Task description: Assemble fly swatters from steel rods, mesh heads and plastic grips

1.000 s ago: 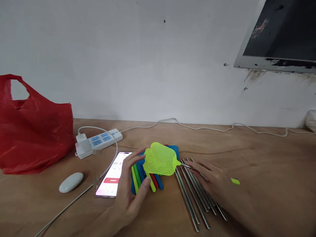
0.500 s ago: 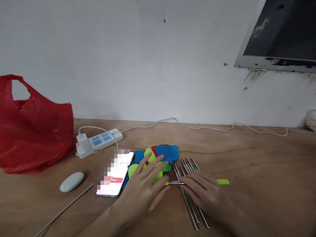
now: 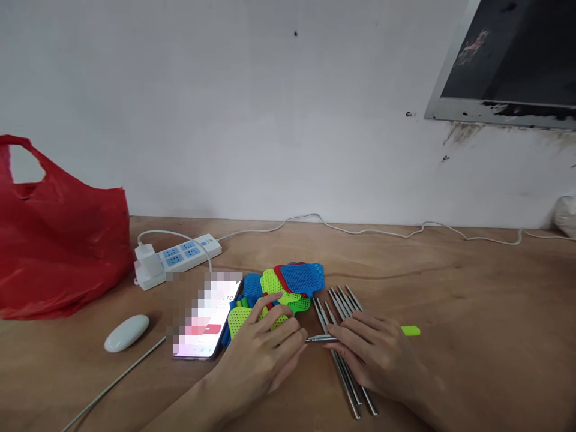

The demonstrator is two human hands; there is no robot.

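My left hand (image 3: 267, 348) is closed round the neck of a yellow-green fly swatter head (image 3: 237, 321), whose perforated face shows beside and behind the fingers. From those fingertips a thin metal telescopic rod (image 3: 321, 339) runs right into my right hand (image 3: 375, 354), which is closed on it. The rod's yellow-green end (image 3: 410, 330) sticks out past the right hand. More metal rods (image 3: 346, 384) lie side by side under and around my right hand. Just beyond the left hand, blue, red and green swatter heads (image 3: 302, 279) are piled up.
A lit phone (image 3: 209, 321) lies left of the pile. Farther left are a white rounded object (image 3: 126, 333), a white power strip (image 3: 193, 252) and a red plastic bag (image 3: 67, 240). A white cable (image 3: 351, 231) runs along the wall across the wooden table (image 3: 472, 300).
My left fingers have drawn in from lying spread over the swatter head to a closed grip at its neck. The right hand keeps its hold on the rod. The view has shifted slightly.
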